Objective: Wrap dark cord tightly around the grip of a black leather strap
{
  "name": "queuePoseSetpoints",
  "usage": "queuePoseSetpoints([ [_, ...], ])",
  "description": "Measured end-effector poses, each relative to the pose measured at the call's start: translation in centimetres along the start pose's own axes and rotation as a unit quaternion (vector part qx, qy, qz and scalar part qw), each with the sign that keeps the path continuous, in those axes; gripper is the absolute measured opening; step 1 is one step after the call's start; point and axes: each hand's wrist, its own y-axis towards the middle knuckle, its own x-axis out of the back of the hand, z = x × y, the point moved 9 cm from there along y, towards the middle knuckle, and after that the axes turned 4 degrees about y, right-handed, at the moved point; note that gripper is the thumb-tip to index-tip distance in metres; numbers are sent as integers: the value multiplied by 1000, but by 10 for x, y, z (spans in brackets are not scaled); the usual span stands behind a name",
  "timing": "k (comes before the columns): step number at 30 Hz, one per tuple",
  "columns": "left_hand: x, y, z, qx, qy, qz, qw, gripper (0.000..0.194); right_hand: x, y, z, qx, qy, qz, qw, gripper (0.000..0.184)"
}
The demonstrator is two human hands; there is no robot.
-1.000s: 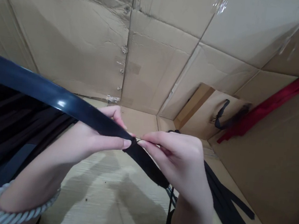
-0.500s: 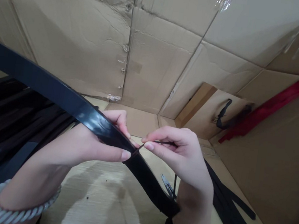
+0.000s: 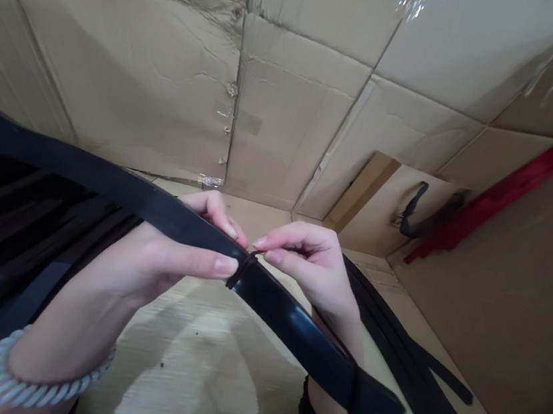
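white coil bracelet (image 3: 42, 370) on my left wrist, left hand (image 3: 164, 257) clenching the glossy black strap (image 3: 292, 326) mid-air, right fingertips (image 3: 271, 250) pinching a thin black thread (image 3: 247, 264) looped round that strap, loose black strips (image 3: 413, 365) lying beside my right hand (image 3: 309, 268) against the cardboard wall (image 3: 490, 314).

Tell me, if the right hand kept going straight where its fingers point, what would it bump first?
Probably the thin black cord wrapped around the shiny black strap, just ahead of the right hand; the left hand sits behind it, though depth is unclear.
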Motion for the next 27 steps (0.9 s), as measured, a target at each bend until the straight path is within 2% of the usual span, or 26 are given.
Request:
queuePoseSetpoints([
  [2,1,1,-1,-6,11,36,999,19,6,-3,7,-2,-50,-1,999,20],
  [3,6,1,-3,-13,40,28,999,21,9,-5,11,2,-80,-4,997,20],
  [7,14,-4,-13,-43,209,31,977,18,7,-10,29,45,-225,15,973,12],
  [10,12,-7,-11,-33,284,88,954,14,-4,-11,33,74,-315,43,945,8],
  [13,10,-7,-4,-17,302,147,942,14,-14,-11,35,93,-358,69,926,7],
  [17,8,-5,4,13,245,200,949,16,-22,-14,40,118,-386,84,911,7],
  [20,0,-6,7,37,112,243,963,21,-23,-15,42,126,-377,92,913,8],
  [23,-3,-5,9,42,17,243,969,22,-20,-13,37,107,-339,89,931,8],
  [27,-8,-4,15,50,-11,226,973,21,-19,-9,27,83,-272,101,953,6],
])
